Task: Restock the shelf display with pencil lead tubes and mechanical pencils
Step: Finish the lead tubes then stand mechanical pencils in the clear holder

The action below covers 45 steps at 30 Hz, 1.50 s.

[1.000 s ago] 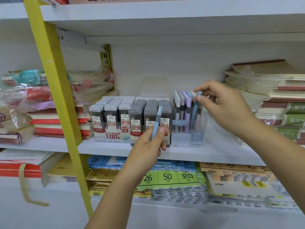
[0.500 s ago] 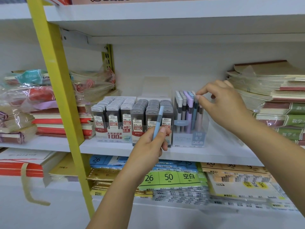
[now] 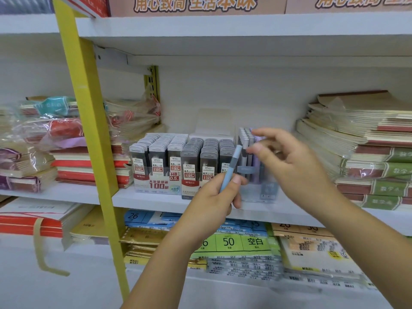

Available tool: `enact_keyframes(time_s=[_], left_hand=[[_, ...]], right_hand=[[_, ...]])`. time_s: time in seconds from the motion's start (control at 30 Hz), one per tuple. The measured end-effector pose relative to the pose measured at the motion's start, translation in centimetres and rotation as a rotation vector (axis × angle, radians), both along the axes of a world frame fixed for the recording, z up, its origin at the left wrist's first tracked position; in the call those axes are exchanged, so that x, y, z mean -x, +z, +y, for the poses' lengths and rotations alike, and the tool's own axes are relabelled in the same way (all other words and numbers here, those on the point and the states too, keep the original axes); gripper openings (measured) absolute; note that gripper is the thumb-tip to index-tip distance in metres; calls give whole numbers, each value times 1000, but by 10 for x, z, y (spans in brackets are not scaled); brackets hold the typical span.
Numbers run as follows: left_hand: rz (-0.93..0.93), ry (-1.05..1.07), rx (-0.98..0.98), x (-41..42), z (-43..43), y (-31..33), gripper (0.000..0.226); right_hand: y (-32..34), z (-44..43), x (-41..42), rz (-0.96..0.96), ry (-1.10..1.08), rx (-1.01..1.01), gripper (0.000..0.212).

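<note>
The left hand grips a pale blue mechanical pencil low on its barrel, with the thumb pressed against its side. The pencil stands nearly upright, leaning a little to the right. Its grey cap end reaches up in front of the display on the white shelf.

The right hand hovers just to the right of that cap. Its fingers are loosely spread and bent, and the forefinger and thumb point left toward the pencil. The hand is smeared by motion blur, so its grip is hard to read, but it appears to hold nothing and not to touch the pencil.

Behind both hands stands a clear pencil box packed with upright pencils in grey and lilac (only the caps show sharply). To its left, touching side by side, are two trays of lead tubes:
- The 0.5 tubes sit in a red-and-white tray.
- The 0.7 tubes sit in the tray beside the pencil box.

Each tray holds three full rows.

A yellow upright crosses the view on the left. Plastic-wrapped bundles of notebooks are stacked behind it. More notebooks with green and red spines are piled at the right end of the shelf. On the shelf below lie flat paper packs, one with a green label marked 50.
</note>
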<state>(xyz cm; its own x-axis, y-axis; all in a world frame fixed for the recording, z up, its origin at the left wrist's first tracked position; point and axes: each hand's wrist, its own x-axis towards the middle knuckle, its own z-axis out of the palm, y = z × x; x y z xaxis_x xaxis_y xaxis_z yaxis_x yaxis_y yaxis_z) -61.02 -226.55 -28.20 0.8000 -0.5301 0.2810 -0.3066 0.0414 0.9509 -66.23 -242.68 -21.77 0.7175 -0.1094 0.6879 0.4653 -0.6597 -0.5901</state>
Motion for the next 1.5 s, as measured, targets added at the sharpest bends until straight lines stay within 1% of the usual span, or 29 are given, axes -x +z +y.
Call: enact_keyframes(time_s=[0.07,0.1,0.17,0.2,0.27,0.33,0.37,0.4,0.47,0.57,0.63,0.7,0.77,0.83,1.1,1.2,1.3,1.33,1.4,1.5], left_hand=[[3,-49,-26,4,-4,2,23],[10,-69,-32,6,-6,3,23],[-25,-40,-52,8,-9,5,18],[-82,25,-67,7,-10,6,15],[-250,222,-70,4,-12,7,14],[-573,512,-170,0,-10,8,26],[-731,625,-227,-2,-8,9,32],[-837,686,-266,-5,-7,10,37],[-916,686,-365,-11,-7,8,47],[-932,627,-509,-18,-10,1,57],[-943,615,-539,-21,-12,-2,58],[-948,623,-535,-23,-13,-4,58],[-954,629,-532,-24,-13,-5,56],[-965,632,-533,-24,-13,-6,55],[-986,634,-528,-25,-11,-8,55],[-993,632,-531,-24,-11,-8,55],[-991,622,-523,-25,-10,-8,55],[-990,618,-521,-25,-9,-8,56],[-984,614,-523,-26,-8,-8,56],[-982,612,-531,-26,-9,-8,57]], right_hand=[[-4,14,3,142,187,-141,26],[-6,17,4,168,234,-178,26],[-4,17,4,144,262,-261,23],[-1,14,4,97,253,-312,22],[8,1,5,-52,178,-362,23],[18,-14,8,-216,100,-327,26],[22,-21,9,-282,61,-279,28],[25,-27,9,-329,18,-216,30],[28,-36,8,-362,-72,-56,32],[24,-40,2,-326,-202,219,32],[17,-40,-3,-269,-254,323,28],[8,-39,-8,-213,-282,382,24],[0,-39,-12,-185,-270,395,24],[-4,-38,-14,-180,-240,365,23],[2,-31,-14,-68,-210,318,25],[2,-30,-21,-58,-266,342,21],[4,-33,-29,-167,-459,482,21],[4,-35,-32,-166,-496,501,23],[2,-37,-37,-91,-502,468,25],[-8,-38,-42,16,-451,390,26]])
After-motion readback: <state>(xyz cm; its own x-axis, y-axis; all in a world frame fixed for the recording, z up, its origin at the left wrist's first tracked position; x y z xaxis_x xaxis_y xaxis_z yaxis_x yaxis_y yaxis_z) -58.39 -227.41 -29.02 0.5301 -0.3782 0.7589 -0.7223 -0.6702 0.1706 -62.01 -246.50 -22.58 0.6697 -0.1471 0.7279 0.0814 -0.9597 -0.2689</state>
